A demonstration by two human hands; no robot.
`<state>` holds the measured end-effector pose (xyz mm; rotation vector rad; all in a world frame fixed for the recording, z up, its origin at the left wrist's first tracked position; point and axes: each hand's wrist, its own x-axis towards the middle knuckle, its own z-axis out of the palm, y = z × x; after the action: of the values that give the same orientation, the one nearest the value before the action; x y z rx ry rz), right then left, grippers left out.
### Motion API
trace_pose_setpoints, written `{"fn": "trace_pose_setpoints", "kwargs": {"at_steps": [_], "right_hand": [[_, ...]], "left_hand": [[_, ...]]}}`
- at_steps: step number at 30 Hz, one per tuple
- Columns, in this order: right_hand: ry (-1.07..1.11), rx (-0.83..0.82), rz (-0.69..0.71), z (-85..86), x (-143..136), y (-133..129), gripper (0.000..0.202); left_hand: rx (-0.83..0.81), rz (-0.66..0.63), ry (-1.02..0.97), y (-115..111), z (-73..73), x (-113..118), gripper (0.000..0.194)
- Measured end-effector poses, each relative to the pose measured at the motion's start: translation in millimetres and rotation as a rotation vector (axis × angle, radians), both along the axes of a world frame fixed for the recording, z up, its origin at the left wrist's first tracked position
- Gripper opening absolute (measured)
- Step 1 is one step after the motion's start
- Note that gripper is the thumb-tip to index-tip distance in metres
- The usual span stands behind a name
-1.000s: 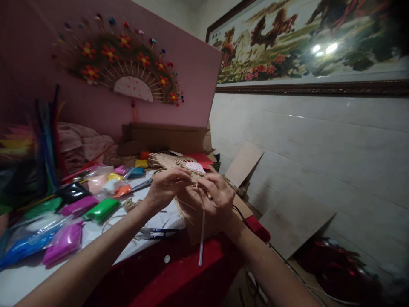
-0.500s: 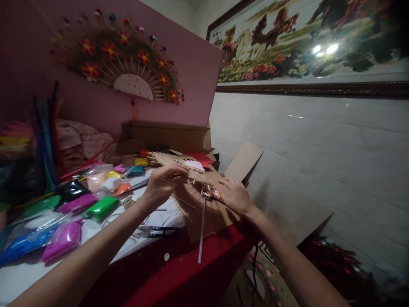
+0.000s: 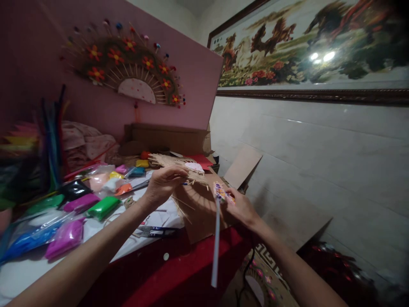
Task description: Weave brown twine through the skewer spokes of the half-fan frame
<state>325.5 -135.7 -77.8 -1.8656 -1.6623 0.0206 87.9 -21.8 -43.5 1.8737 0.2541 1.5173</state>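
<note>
My left hand [image 3: 164, 183] pinches the edge of a small fan [image 3: 195, 168] made of burlap and thin wooden sticks, with a pale dotted half-circle at its base. The fan is tilted above a sheet of brown cardboard [image 3: 201, 226]. To its right, my right hand [image 3: 242, 208] is closed around a glue gun [image 3: 220, 191] with a colourful pattern. A long translucent glue stick [image 3: 216, 247] sticks out of its back end towards me. The fan and the glue gun are apart. Several loose thin sticks [image 3: 183, 207] lie on the cardboard below the left hand.
Bags of coloured clay [image 3: 104, 207] cover the left of the table. Black-handled scissors [image 3: 156, 231] lie near the red front edge [image 3: 188, 260]. A finished fan with orange flowers [image 3: 137, 90] hangs on a pink board. A black cord [image 3: 246, 273] dangles at the right.
My right hand has taken hold of the glue gun and lifted it off the cardboard, slightly to the right. The left hand keeps holding the fan in about the same place.
</note>
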Motion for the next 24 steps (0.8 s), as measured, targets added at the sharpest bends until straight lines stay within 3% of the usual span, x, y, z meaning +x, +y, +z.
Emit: {"fn": "trace_pose_setpoints", "kwargs": {"at_steps": [1,6,10,13,19,24], "right_hand": [[0.063,0.014,0.011,1.0,-2,-12,0.023],[0.268,0.061,0.346,17.5,-36,-66,0.031],[0.224,0.088,0.484,36.2,-72,-76,0.029],[0.154,0.138,0.481,34.7,-94,-69,0.030],[0.190,0.310,0.335,3.6,-124,-51,0.039],[0.193,0.379,0.216,-7.4,-139,-43,0.034]], "left_hand": [[0.004,0.005,-0.003,0,0.4,0,0.005],[0.046,0.011,-0.001,-3,2.1,1,0.004],[0.050,-0.004,0.001,-4,2.1,1,0.004],[0.045,-0.012,0.005,-5,1.7,2,0.005],[0.081,0.010,0.033,-4,-0.7,3,0.005],[0.109,0.015,0.041,-4,-1.9,3,0.006]]}}
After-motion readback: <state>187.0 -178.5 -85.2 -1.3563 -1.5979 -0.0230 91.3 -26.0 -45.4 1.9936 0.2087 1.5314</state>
